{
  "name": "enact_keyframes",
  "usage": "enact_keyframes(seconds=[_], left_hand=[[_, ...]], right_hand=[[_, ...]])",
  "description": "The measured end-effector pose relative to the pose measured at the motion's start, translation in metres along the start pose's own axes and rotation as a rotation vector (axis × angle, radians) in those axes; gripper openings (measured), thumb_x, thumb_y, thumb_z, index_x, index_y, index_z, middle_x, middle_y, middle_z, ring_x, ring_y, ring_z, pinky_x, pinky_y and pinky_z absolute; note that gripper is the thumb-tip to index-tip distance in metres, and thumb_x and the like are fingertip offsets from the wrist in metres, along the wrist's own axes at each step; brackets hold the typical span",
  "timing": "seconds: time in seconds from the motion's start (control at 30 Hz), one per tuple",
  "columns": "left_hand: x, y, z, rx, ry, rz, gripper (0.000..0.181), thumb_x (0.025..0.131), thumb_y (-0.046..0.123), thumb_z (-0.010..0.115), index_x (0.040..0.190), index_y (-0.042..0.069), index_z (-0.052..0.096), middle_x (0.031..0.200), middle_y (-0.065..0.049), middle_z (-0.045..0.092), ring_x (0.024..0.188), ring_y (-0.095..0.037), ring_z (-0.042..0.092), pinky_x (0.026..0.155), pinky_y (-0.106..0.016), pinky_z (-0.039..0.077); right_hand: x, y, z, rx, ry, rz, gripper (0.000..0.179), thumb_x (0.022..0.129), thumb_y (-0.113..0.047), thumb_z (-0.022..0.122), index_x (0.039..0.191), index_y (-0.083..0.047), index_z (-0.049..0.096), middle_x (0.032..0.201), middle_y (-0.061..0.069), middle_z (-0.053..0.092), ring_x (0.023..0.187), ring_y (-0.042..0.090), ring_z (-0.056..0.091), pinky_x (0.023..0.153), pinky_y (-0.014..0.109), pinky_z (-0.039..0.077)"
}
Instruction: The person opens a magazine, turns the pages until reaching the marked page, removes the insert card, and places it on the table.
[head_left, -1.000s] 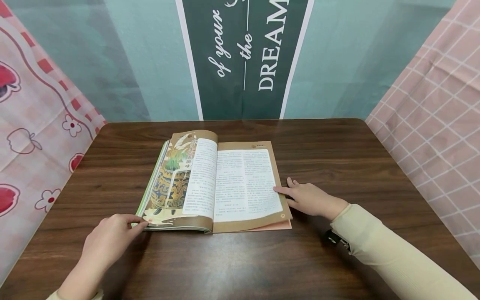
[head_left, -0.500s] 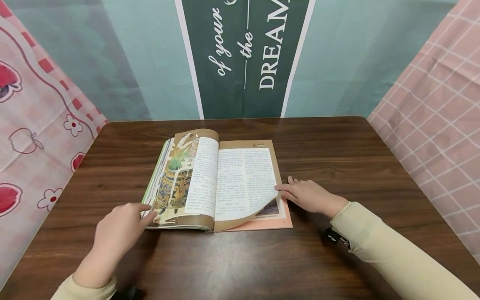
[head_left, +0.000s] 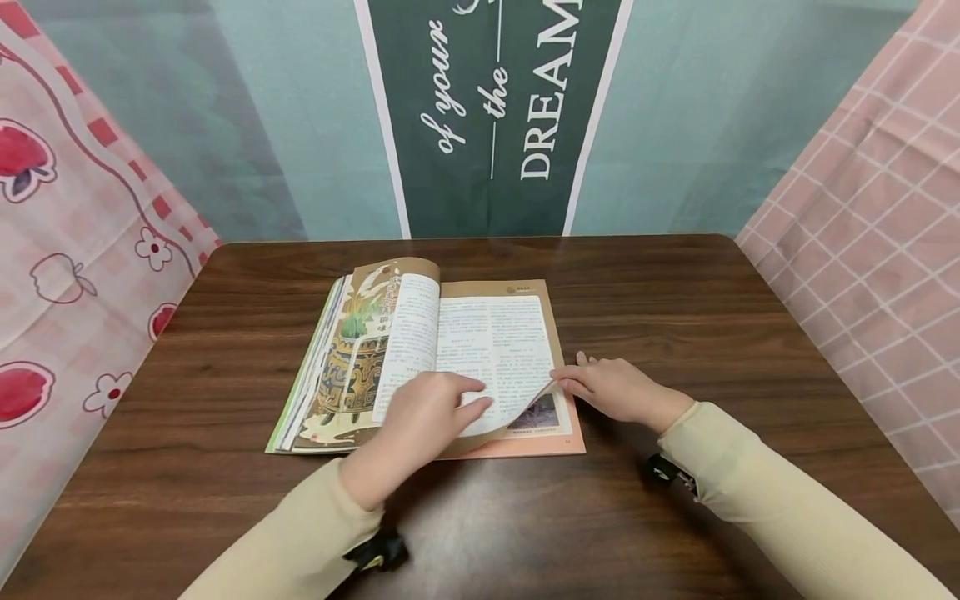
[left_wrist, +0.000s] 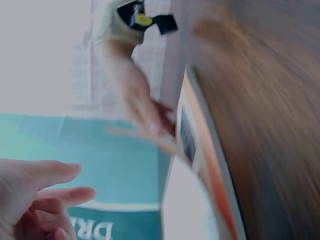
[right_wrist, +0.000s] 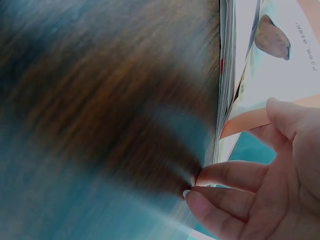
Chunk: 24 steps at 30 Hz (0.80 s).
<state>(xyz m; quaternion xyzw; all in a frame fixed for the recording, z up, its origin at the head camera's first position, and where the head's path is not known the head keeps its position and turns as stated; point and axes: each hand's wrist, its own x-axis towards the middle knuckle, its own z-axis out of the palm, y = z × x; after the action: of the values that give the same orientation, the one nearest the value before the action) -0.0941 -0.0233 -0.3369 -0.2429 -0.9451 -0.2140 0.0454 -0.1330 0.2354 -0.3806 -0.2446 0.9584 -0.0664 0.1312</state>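
Observation:
An open magazine [head_left: 495, 333] lies on the wooden table, its left page printed with a patterned bronze vessel [head_left: 348, 375]. My right hand [head_left: 618, 390] pinches the outer edge of the right-hand page [right_wrist: 245, 122] between thumb and finger. That page's lower corner curls up, baring a pink-bordered page [head_left: 536, 421] with a photo underneath. Over the lower middle of the magazine is my left hand [head_left: 423, 417], hiding part of the spine and text. In the left wrist view its thumb and forefinger stretch out with nothing between them, apart from the curled page [left_wrist: 185, 200].
The dark wooden table [head_left: 660, 308] extends around the magazine. A teal backdrop [head_left: 315, 125] with white lettering stands behind it. Patterned pink cloths hang at the left [head_left: 82, 242] and right [head_left: 862, 192]. Both sleeved wrists wear black devices [head_left: 378, 550].
My left hand has left the magazine's lower left corner and moved right over its middle. The right hand has lifted the right page's edge, so the lower corner curls up.

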Motion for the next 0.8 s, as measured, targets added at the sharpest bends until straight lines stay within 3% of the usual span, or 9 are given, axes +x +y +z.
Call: enact_keyframes(seconds=[0.17, 0.3, 0.4, 0.53, 0.67, 0.8], left_hand=[[0.021, 0.024, 0.021, -0.065, -0.054, 0.022, 0.028, 0.077, 0.040, 0.057, 0.095, 0.020, 0.067, 0.047, 0.012, 0.045, 0.043, -0.004, 0.040, 0.037, -0.023, 0.030], [0.033, 0.039, 0.036, -0.094, -0.038, 0.023, 0.027, 0.079, 0.040, 0.055, 0.096, 0.024, 0.067, 0.048, 0.011, 0.051, 0.048, -0.006, 0.047, 0.037, -0.022, 0.031], [0.039, 0.045, 0.044, -0.087, -0.004, 0.019, 0.023, 0.080, 0.039, 0.054, 0.094, 0.026, 0.067, 0.058, 0.010, 0.059, 0.050, -0.005, 0.049, 0.035, -0.021, 0.030], [0.042, 0.046, 0.050, -0.046, 0.018, -0.008, 0.019, 0.081, 0.037, 0.054, 0.089, 0.028, 0.068, 0.080, 0.011, 0.063, 0.058, -0.006, 0.054, 0.036, -0.021, 0.031], [0.043, 0.041, 0.052, -0.052, 0.026, -0.037, 0.020, 0.081, 0.039, 0.053, 0.087, 0.028, 0.069, 0.078, 0.012, 0.063, 0.063, -0.007, 0.056, 0.038, -0.021, 0.032], [0.041, 0.036, 0.052, -0.070, 0.051, -0.046, 0.019, 0.081, 0.036, 0.054, 0.085, 0.027, 0.069, 0.072, 0.012, 0.063, 0.060, -0.007, 0.055, 0.039, -0.021, 0.032]], right_hand=[[0.001, -0.004, -0.001, 0.007, 0.009, -0.001, 0.032, 0.089, -0.028, 0.041, 0.117, -0.017, 0.052, 0.115, 0.029, 0.043, 0.104, 0.039, 0.043, 0.080, 0.049, 0.035], [0.000, -0.005, -0.002, 0.012, 0.030, -0.004, 0.030, 0.089, -0.026, 0.042, 0.115, -0.018, 0.054, 0.113, 0.029, 0.045, 0.105, 0.039, 0.042, 0.078, 0.050, 0.036], [0.001, -0.004, -0.001, 0.016, 0.035, -0.009, 0.029, 0.089, -0.027, 0.041, 0.113, -0.019, 0.055, 0.113, 0.030, 0.044, 0.103, 0.041, 0.043, 0.078, 0.050, 0.036], [0.002, -0.003, 0.003, 0.005, 0.024, -0.004, 0.033, 0.090, -0.033, 0.038, 0.115, -0.018, 0.054, 0.113, 0.032, 0.043, 0.101, 0.041, 0.045, 0.078, 0.049, 0.037], [0.001, -0.002, 0.004, -0.014, 0.016, 0.015, 0.040, 0.089, -0.036, 0.039, 0.121, -0.013, 0.049, 0.115, 0.030, 0.043, 0.103, 0.038, 0.044, 0.078, 0.048, 0.037], [-0.002, -0.001, 0.002, -0.010, 0.025, 0.025, 0.056, 0.087, -0.040, 0.041, 0.131, -0.006, 0.032, 0.118, 0.030, 0.040, 0.103, 0.036, 0.045, 0.078, 0.046, 0.038]])
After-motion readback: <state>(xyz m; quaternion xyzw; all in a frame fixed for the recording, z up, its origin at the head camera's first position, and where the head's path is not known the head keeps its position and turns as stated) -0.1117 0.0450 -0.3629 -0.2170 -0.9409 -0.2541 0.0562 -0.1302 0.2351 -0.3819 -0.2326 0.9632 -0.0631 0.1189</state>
